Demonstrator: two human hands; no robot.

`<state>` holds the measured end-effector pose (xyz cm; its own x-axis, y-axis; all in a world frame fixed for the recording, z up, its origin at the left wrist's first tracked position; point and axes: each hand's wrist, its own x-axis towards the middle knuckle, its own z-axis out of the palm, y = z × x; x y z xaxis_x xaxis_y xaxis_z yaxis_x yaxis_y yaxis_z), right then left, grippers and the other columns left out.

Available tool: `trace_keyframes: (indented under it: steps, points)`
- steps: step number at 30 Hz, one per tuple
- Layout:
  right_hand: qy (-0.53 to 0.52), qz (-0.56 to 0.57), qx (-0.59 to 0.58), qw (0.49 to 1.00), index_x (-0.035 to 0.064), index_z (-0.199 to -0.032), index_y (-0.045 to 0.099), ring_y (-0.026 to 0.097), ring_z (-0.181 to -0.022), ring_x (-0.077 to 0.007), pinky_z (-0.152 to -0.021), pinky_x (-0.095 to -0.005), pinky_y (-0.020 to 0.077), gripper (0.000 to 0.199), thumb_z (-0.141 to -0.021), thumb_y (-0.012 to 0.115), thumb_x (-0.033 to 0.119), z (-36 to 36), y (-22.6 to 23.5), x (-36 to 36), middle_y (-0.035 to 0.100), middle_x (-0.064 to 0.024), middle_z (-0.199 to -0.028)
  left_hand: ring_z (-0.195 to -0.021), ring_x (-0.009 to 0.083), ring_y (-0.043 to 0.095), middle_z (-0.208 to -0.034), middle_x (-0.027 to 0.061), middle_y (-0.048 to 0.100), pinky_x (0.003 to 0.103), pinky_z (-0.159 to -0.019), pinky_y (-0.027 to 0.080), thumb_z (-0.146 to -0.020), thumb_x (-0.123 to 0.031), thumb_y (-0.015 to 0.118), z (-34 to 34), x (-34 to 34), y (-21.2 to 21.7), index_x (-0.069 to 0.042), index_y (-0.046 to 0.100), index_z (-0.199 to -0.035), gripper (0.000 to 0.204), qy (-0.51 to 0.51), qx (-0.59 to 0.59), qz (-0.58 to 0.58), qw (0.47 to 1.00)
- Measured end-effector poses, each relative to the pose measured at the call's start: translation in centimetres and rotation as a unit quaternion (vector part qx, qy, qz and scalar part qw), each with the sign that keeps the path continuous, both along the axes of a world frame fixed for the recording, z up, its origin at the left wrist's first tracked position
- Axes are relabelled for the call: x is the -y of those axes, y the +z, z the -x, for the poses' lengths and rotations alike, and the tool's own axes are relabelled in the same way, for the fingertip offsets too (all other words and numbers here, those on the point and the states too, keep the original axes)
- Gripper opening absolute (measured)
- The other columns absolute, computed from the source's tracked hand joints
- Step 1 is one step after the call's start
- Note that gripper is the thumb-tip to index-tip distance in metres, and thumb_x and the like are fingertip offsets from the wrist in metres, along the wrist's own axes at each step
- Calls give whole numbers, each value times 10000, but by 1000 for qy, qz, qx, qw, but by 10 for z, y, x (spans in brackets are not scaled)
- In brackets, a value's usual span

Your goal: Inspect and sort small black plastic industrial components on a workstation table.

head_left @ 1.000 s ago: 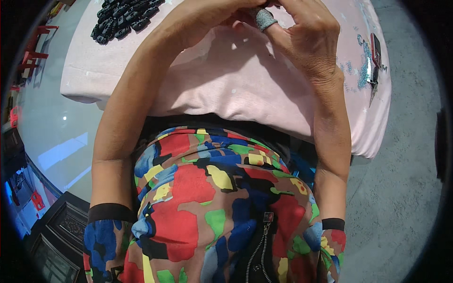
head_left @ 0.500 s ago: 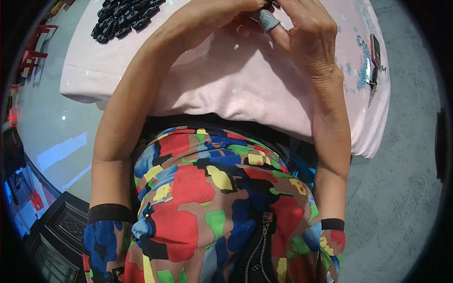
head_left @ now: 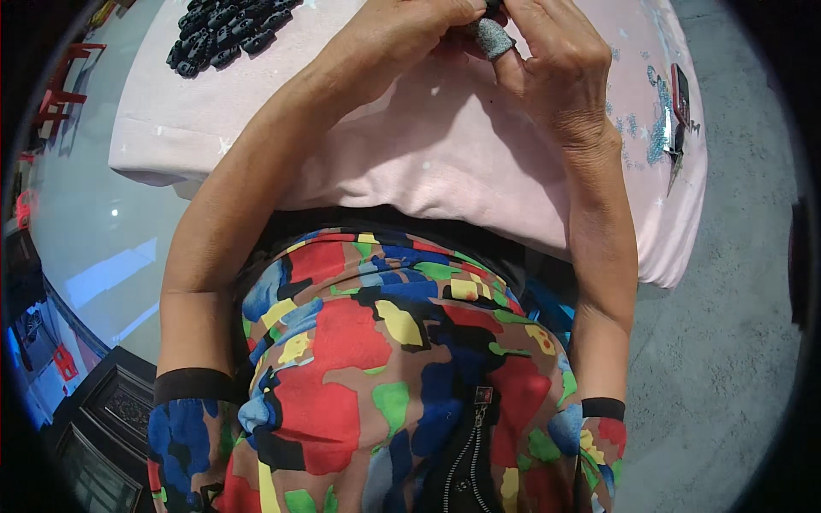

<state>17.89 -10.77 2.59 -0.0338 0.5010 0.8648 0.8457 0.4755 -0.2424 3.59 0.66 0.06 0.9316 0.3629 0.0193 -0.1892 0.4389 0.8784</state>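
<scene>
Both hands meet at the top edge of the head view, over the pink cloth. Between them a small black piece (head_left: 493, 8) is pinched; most of it is hidden by fingers or cut off by the frame. My left hand (head_left: 428, 19) has its fingers closed at that piece from the left. From the other side my right hand (head_left: 554, 56) closes on it too, with a grey wrap (head_left: 493, 39) around its thumb. A pile of small black plastic parts (head_left: 227, 36) lies on the cloth, far left of my hands.
The pink cloth (head_left: 393, 162) covers the table up to my waist. Near its right edge lie a dark red-edged flat object (head_left: 681, 94) and a pointed metal tool (head_left: 674, 162). Red stools (head_left: 64, 103) stand on the floor at left; a dark carved wooden piece (head_left: 111, 410) is lower left.
My left forearm and wrist have shifted slightly up and right. The right thumb with its grey wrap has moved a little right and down. The black piece stays between both hands.
</scene>
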Motion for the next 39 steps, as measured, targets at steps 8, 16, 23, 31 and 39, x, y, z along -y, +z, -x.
trace_keyframes:
  steps: [8,16,23,31,39]
  points:
    - [-119,126,163,971,0,-846,591,609,-711,-395,-628,-459,487,141,-766,672,83,15,30,11,607,-189,-771,-824,135,671,-891,54,729,270,-769,534,-1073,-199,534,-1,-6,-6,-5,726,-1018,278,1,155,-174,972]
    - [-98,81,181,975,-11,-870,652,612,-671,-405,-605,-451,499,320,-767,800,253,9,32,7,634,-184,-762,-821,115,649,-864,29,701,259,-754,517,-1070,-269,569,6,-13,13,-19,713,-1066,288,37,-162,-100,981]
    - [-128,163,155,966,37,-1122,731,707,-793,-205,-723,-316,575,373,-762,823,72,-5,7,11,744,-88,-912,-756,108,646,-863,38,721,253,-672,513,-1035,-245,623,21,-6,23,-22,747,-997,258,113,-103,-242,958]
    - [-186,240,190,934,118,-1016,764,687,-706,-236,-683,-368,561,208,-818,784,177,-14,-12,4,707,-69,-811,-865,124,731,-1017,49,785,267,-704,589,-965,-329,735,115,-73,-9,-124,784,-1178,300,389,-223,-571,688]
    - [-225,224,85,945,60,-1082,765,689,-702,-234,-698,-344,559,251,-841,692,65,-30,-4,11,727,-114,-858,-886,111,726,-1031,61,780,269,-784,599,-957,-255,753,119,-73,-6,-113,767,-1201,283,405,-238,-603,645]
